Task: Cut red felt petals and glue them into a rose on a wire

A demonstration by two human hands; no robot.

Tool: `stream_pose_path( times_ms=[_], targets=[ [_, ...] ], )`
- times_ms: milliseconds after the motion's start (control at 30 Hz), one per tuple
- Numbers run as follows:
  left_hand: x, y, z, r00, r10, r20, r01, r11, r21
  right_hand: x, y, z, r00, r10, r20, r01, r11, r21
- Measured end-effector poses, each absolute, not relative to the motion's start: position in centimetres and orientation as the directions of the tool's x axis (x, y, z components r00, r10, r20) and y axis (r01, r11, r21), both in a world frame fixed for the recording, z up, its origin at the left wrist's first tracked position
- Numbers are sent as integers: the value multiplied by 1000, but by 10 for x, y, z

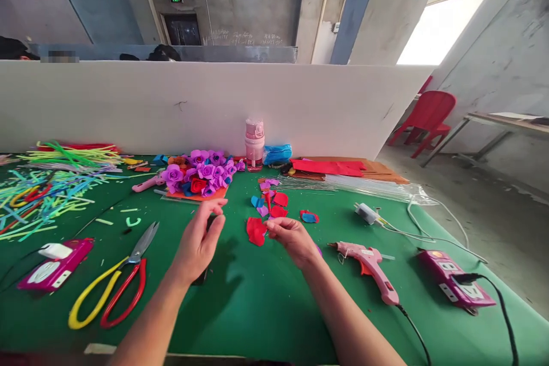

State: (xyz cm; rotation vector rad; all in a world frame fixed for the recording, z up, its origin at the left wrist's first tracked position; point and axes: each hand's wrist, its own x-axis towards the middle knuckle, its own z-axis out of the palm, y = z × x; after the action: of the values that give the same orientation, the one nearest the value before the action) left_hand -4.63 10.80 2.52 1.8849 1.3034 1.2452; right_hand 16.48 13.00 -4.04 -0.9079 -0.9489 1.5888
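My right hand [294, 238] is closed in a pinch, its fingertips at the edge of a red petal [256, 231] that faces me. A narrow rolled red piece [268, 201] shows just above these fingertips; whether they touch it I cannot tell. To the left, my left hand [205, 237] is raised with thumb and fingers apart, holding nothing. A dark flat object [201, 279] lies partly hidden beneath it. Loose red petals [281, 199], a blue petal [257, 201] and purple petals [269, 183] are scattered beyond my right hand.
A pink glue gun [371, 266] lies right, near a power strip [457, 280]. Scissors [128, 274] and another power strip [58, 266] lie left. Behind are purple flowers [206, 171], coloured strips [38, 200], a pink bottle [254, 146] and a white partition [193, 103].
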Motion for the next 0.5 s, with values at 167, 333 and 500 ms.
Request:
stream_pose_path(
  times_ms=[167,333,500],
  targets=[
    [-117,78,-2,322,907,271,672,-421,610,167,131,-40,-209,971,-115,-408,-194,-892],
    [-142,69,-26,369,908,198,731,-415,542,168,130,-40,-212,970,-116,-389,-193,-901],
    [-130,89,-24,255,910,327,708,-406,577,170,131,-40,-189,971,-147,-378,-210,-902]
  ],
)
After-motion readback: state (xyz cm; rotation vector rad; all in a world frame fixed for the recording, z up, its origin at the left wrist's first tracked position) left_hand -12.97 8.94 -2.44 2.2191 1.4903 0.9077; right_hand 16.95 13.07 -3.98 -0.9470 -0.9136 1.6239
